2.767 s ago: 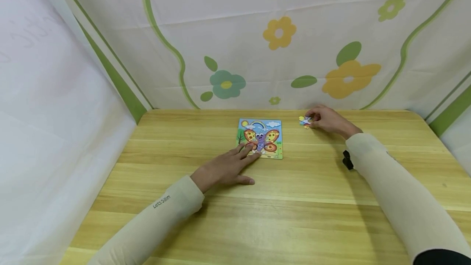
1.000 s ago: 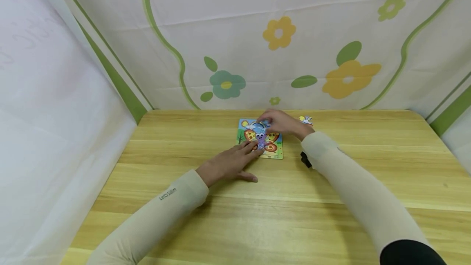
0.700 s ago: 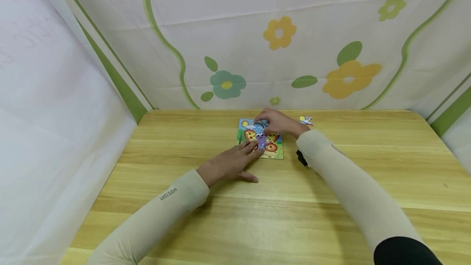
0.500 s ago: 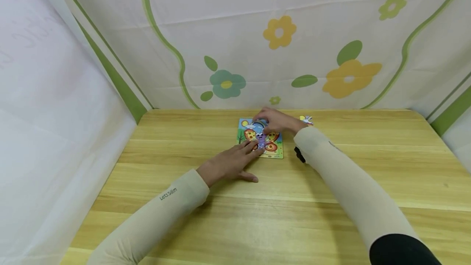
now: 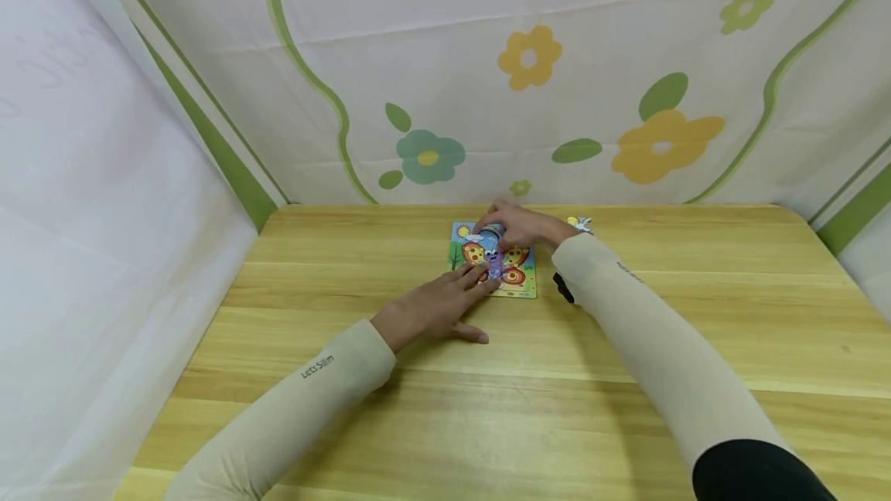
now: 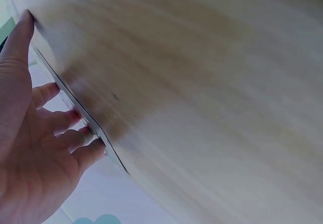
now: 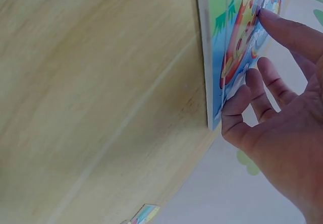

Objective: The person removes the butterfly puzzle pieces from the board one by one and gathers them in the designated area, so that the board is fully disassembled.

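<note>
A square butterfly jigsaw puzzle (image 5: 526,289) lies near the far edge of the table. My left hand (image 5: 438,308) rests flat on its lower left part, fingertips near the purple body, thumb spread onto the wood. Over the top of the puzzle, my right hand (image 5: 520,226) curls its fingers and thumb around a light blue puzzle piece (image 5: 491,239) above the butterfly's head. In the right wrist view, the thumb (image 7: 290,32) touches the picture beside the butterfly while the other fingers bend at the upper edge. The hand covers the puzzle's upper right corner.
Loose puzzle pieces (image 5: 579,224) lie to the right of the puzzle, partly behind the right wrist. The wooden table (image 5: 515,416) meets a white curtain (image 5: 480,99) printed with flowers at its back edge. Another white cloth (image 5: 104,238) hangs on the left.
My right hand moved left from the loose pieces to the top of the puzzle, bringing a piece, and then shifted slightly further left. The left hand stays on the puzzle.
</note>
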`<state>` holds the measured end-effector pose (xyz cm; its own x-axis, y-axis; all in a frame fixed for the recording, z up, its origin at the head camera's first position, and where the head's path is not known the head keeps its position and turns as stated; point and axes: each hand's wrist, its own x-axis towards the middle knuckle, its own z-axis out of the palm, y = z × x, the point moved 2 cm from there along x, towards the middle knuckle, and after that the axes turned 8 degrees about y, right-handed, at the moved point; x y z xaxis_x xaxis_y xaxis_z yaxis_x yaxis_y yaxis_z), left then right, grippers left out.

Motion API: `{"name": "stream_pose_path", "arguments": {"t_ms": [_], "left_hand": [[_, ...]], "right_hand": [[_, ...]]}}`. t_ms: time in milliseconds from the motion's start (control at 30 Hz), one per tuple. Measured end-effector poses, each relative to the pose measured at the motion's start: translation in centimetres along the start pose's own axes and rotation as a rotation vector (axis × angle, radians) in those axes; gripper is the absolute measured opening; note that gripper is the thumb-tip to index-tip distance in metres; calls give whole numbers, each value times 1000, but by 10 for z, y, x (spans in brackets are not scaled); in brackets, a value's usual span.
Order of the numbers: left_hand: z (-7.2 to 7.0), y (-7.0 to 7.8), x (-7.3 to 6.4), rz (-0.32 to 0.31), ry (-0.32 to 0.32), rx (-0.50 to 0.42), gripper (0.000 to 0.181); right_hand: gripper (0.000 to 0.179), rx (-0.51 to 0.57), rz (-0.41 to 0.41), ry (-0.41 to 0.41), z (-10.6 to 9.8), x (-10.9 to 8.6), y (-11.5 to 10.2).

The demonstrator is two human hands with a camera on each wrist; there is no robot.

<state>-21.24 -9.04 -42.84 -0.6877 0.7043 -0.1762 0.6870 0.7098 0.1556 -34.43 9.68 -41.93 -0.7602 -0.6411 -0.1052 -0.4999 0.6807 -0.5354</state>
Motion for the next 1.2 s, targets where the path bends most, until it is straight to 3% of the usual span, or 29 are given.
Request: {"name": "stream_pose_path", "arguments": {"t_ms": [267, 700, 933, 1200], "left_hand": [[2, -1, 0, -4, 7, -10, 95], [-1, 0, 0, -10, -2, -19, 95], [-2, 0, -1, -10, 0, -15, 95], [-1, 0, -1, -12, -6, -12, 94]], "right_hand": [[50, 40, 26, -18, 0, -1, -1], [47, 0, 70, -62, -1, 6, 1], [46, 22, 129, -84, -4, 7, -2], [47, 11, 110, -67, -1, 7, -1]]}}
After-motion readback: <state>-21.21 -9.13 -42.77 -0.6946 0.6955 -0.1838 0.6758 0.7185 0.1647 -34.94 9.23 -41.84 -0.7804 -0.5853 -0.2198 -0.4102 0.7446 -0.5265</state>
